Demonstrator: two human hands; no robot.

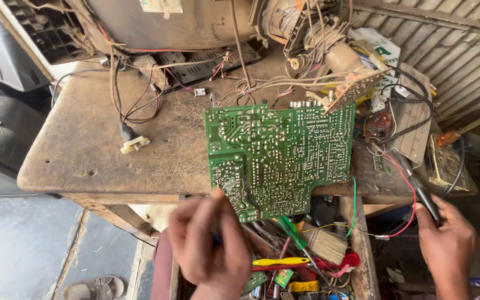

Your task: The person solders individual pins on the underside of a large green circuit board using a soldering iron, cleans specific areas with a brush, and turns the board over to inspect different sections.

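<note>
Near the bottom edge, the left hand (209, 247) has its fingers (218, 208) pinched around something small and dark blue, mostly hidden. Its fingertips touch the lower edge of a green circuit board (276, 155). That board lies on the front part of the worn wooden table (84, 150), sticking out over an open drawer (362, 255). Off to the side, the right hand (445, 244) is curled tight around a black probe (420, 194) with a red wire (409, 183). Down in the drawer lie a brush (324, 244), a yellow-handled tool (280, 261) and a green screwdriver (291, 229). An old television set (156, 22) sits at the table's back.
</note>
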